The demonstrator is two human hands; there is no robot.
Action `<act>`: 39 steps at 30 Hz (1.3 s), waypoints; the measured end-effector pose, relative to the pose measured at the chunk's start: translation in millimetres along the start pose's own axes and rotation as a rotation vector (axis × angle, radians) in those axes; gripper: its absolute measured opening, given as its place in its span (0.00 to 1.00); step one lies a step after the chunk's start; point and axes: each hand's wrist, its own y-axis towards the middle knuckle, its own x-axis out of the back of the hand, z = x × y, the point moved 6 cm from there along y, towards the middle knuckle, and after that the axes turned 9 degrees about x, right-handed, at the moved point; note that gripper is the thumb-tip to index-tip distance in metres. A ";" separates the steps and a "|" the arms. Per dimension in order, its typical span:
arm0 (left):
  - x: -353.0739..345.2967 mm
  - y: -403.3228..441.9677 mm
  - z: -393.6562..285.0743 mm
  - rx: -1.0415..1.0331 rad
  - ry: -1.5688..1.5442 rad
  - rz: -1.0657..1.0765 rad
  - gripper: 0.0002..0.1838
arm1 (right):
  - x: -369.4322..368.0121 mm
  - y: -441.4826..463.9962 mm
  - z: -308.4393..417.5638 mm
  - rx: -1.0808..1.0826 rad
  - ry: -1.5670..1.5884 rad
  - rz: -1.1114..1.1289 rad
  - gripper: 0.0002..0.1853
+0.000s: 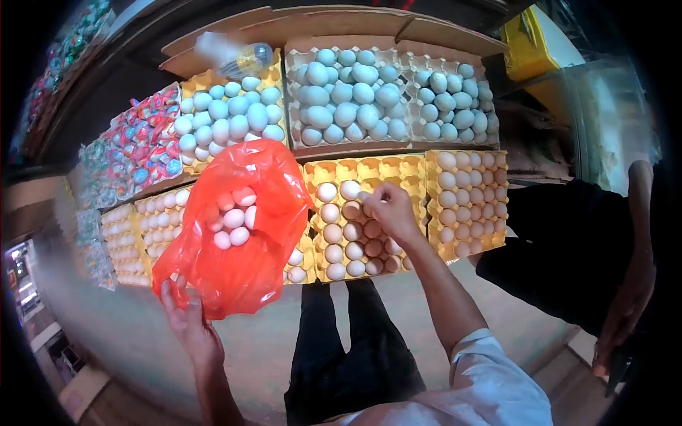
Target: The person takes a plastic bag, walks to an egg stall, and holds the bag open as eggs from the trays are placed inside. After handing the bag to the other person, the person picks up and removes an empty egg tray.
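A red plastic bag [220, 280] lies spread open over the front trays, with several pale eggs [234, 219] inside. My left hand [188, 316] grips the bag's near left edge, fingers closed on the plastic. Over a yellow egg tray [366, 169] right of the bag is my right hand [389, 207], its fingers curled and pressed together beside the eggs. Whether an egg is between those fingertips I cannot make out. White and brownish eggs [334, 233] fill the tray's nearer rows, while cups along its far edge hold none.
Trays of bluish eggs [348, 94] stand behind, with a clear plastic container [249, 60] on the left one. Another tray of brownish eggs [467, 199] is at right. Colourfully wrapped items [145, 142] lie at left. A person in dark clothes [561, 248] stands close on the right.
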 end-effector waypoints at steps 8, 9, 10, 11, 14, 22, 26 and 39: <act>3.0 -3.2 -6.3 0.022 -0.043 0.063 0.33 | -50.5 22.4 50.4 0.011 -0.896 0.075 0.16; 9.7 -3.2 -4.6 0.018 -0.048 0.046 0.33 | -51.2 22.0 50.4 0.021 -0.896 0.061 0.15; 15.9 -2.6 -2.9 -0.025 0.005 0.049 0.31 | -51.7 21.7 46.9 0.036 -0.898 0.076 0.15; 21.9 -1.2 -2.4 -0.069 0.058 0.053 0.30 | -48.0 22.3 42.1 0.042 -0.872 0.033 0.15; 38.3 4.8 1.0 -0.070 0.197 0.066 0.33 | -39.7 19.2 39.1 0.123 -0.719 -0.133 0.18; 34.9 8.0 -4.8 -0.020 -0.032 0.181 0.40 | -145.8 -33.7 179.7 0.507 -0.084 0.261 0.16; 35.2 0.6 -4.9 -0.037 0.026 0.230 0.42 | -281.3 -11.7 169.1 0.951 -0.541 0.372 0.13; 65.1 20.9 -12.2 -0.075 -0.129 0.110 0.42 | -172.1 -39.9 175.9 1.080 -0.464 -0.113 0.13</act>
